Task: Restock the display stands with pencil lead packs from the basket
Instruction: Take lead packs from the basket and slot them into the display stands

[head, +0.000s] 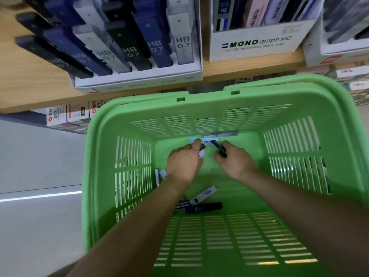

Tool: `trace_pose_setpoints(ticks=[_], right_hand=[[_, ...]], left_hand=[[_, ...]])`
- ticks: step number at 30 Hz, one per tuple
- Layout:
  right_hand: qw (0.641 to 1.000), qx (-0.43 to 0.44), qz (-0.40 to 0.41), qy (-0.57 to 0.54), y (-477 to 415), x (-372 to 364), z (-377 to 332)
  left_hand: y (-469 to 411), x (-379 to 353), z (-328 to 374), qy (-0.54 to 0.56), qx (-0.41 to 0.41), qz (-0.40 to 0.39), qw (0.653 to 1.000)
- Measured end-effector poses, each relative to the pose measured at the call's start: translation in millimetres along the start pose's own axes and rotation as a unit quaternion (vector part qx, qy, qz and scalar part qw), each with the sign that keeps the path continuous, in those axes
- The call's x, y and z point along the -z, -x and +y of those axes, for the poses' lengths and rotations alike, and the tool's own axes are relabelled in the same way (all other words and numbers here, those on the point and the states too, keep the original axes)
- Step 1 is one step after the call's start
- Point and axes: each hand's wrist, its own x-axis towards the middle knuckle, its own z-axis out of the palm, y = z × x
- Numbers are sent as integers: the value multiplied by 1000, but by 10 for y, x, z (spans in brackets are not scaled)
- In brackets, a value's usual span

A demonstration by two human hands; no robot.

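Green plastic basket (199,105): lift straight out.
Left hand (183,164): pinching black-and-white lead pack (202,147).
Right hand (235,162): gripping black lead pack (219,150).

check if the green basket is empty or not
Not empty: lead packs lie on the basket floor; left hand and right hand each grip one.

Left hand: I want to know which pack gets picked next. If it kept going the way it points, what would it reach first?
Probably the pale barcoded pack lying by the far wall of the basket; a fingertip of the left hand looks almost on it, though depth is unclear.
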Motion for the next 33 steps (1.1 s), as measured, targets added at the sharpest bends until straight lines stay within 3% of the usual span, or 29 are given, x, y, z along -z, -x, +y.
trace_pose_setpoints(ticks=[4,8,13,18,20,22,28,31,33], right_hand=[[986,-70,25,-150,53,-86,53],[885,-193,-1,-424,116,-150,-70],[804,-224,-99,-542,281,32,-297],[706,-202,-117,-669,594,411,-530],[686,-182,-113,-695,751,609,-643],[681,-161,-108,-706,948,825,-770],[703,-30,-144,-696,1653,1399,-1247],[725,15,-123,-677,1965,1698,-1454],[737,46,-124,-663,2150,1901,-1535]], left_hand=[[-156,-6,68,15,30,14,999],[-134,17,111,90,80,-21,992],[151,261,349,398,144,-90,901],[455,781,591,484,130,-21,865],[572,1035,677,551,156,24,820],[688,1349,732,593,174,72,783],[1010,2324,938,636,123,133,750],[1190,2701,1009,653,79,117,744],[1306,2903,1042,641,56,107,758]])
